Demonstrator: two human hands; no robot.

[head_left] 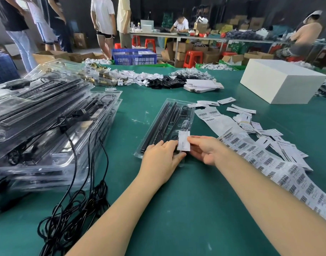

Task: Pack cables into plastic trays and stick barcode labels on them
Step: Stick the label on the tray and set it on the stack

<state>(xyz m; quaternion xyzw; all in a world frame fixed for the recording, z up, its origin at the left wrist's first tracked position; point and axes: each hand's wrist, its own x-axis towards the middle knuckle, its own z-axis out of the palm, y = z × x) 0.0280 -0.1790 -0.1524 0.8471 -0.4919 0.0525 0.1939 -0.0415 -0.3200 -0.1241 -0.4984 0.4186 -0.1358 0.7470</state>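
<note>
table (177, 209): matt green cloth-like mat, smooth, a few pale scuffs
tray (159, 122): clear thin plastic, glossy, w/ matt black bars inside
tray stack (47, 115): same clear plastic, shiny glare on lids
cables (73, 206): black rubbery plastic, smooth, slight sheen
tag (183, 143): white paper, matt, pinched btw both hands
label strip (287, 174): white paper backing, satin, black printed barcodes
loose tags (265, 132): white paper, matt
box (280, 84): white, matt, smooth; card or foam, can't tell
crate (134, 56): blue moulded plastic, open grid
stools (193, 59): red plastic, glossy
</note>
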